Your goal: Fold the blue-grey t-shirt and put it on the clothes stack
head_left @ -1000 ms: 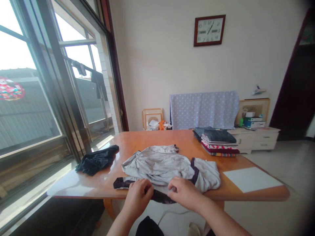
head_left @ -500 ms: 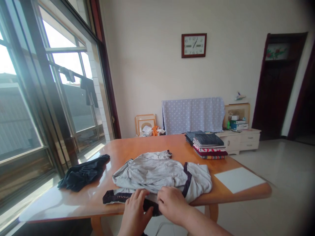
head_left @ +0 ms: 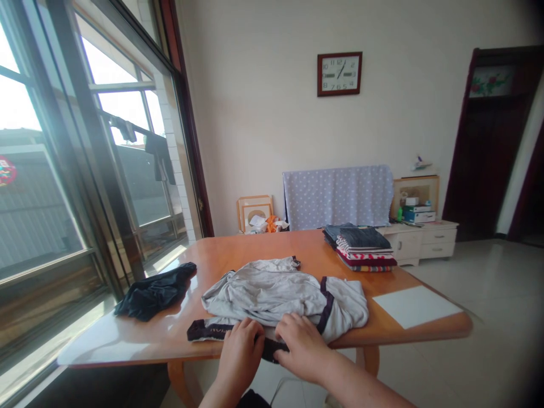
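A crumpled light grey shirt (head_left: 263,292) with dark trim lies near the front edge of the table. One long strip of it, with a dark lettered band, runs along that edge. My left hand (head_left: 241,351) has its fingers curled over this band, closed on the cloth. Just to its right, my right hand (head_left: 302,347) pinches the same band, its thumb below and its fingers on the grey fabric. A bit of dark cloth shows between the two hands and hangs slightly over the edge.
A dark crumpled garment (head_left: 156,292) lies on the wooden table (head_left: 272,241) to the left. Folded clothes (head_left: 365,249) are stacked at the back right, with a white sheet (head_left: 416,306) nearer the right corner. Tall windows (head_left: 55,170) stand along the left side.
My left fingers have curled in more tightly on the dark band, and my right thumb now presses under it. The whole view has shifted slightly; the shirt otherwise lies the same.
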`<state>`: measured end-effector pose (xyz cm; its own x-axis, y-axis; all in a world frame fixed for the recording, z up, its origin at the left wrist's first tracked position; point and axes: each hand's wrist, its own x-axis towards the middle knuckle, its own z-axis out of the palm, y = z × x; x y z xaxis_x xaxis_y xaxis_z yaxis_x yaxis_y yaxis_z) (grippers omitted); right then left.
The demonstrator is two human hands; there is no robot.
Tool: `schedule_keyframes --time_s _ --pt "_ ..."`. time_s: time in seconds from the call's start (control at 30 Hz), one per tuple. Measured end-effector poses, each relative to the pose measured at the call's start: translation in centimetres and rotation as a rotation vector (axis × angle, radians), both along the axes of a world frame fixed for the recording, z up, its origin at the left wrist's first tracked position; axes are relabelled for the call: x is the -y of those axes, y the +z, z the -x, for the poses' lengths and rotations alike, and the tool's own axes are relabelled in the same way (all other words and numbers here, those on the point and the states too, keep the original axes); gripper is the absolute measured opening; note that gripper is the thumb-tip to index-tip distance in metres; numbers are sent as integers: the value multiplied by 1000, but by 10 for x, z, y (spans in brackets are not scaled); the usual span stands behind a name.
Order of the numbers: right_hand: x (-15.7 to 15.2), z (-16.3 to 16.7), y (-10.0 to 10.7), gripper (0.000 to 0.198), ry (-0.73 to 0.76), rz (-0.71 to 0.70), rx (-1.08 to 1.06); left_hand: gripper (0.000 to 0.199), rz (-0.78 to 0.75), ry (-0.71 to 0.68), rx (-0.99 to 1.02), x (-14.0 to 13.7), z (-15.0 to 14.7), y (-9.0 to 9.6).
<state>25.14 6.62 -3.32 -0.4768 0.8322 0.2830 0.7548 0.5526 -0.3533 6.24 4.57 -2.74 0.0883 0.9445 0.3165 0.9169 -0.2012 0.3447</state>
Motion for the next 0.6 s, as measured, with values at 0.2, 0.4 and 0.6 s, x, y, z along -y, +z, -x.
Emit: schedule_keyframes --time_s 0.2,0.4,0.6 --pt "-3 4 -2 14 17 -81 56 11 -36 -40 54 -3 9 -12" --pt "-20 2 0 16 -63 122 -207 40 -5 -48 131 -3 10 -18" --pt "-38 -5 2 14 -158 488 -974 58 -17 1 222 -4 11 -23"
